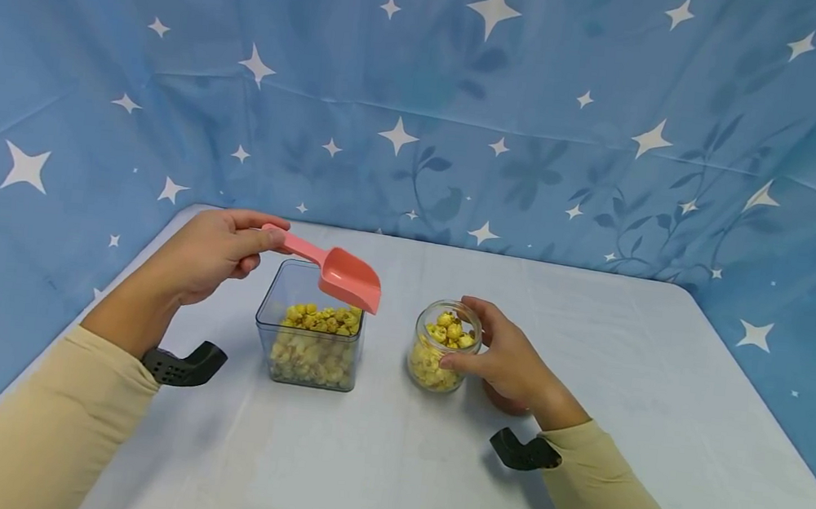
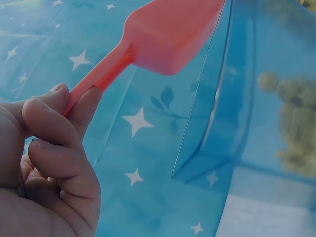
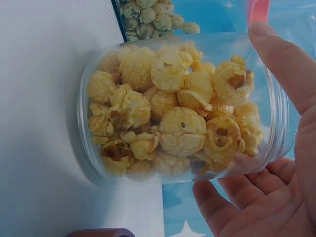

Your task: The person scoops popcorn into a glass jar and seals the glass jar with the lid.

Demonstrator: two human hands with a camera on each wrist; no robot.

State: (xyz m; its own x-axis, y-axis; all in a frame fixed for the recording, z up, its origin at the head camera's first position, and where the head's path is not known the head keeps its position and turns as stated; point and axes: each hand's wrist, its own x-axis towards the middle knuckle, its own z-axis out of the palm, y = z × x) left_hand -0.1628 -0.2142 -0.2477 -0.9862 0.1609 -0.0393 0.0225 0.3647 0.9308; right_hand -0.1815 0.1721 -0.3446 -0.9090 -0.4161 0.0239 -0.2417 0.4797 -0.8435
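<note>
My left hand [image 1: 212, 256] pinches the handle of a pink scoop [image 1: 350, 275] between thumb and fingers. The scoop tilts down to the right above the clear square container [image 1: 280, 357]; no popcorn shows in it. Yellow popcorn [image 1: 320, 320] fills the container's lower part. In the left wrist view the scoop [image 2: 173, 34] is seen from below, apart from the container wall [image 2: 217, 113]. My right hand [image 1: 504, 358] holds a round glass jar [image 1: 434, 368] near its rim, thumb in front and fingers behind. Popcorn [image 3: 182, 128] fills most of the jar, which is lidless.
A reddish round object [image 1: 508, 401], partly hidden under my right forearm, lies right of the jar. The white tablecloth [image 1: 329, 460] covers the table. Behind stands a blue curtain with stars [image 1: 415, 181].
</note>
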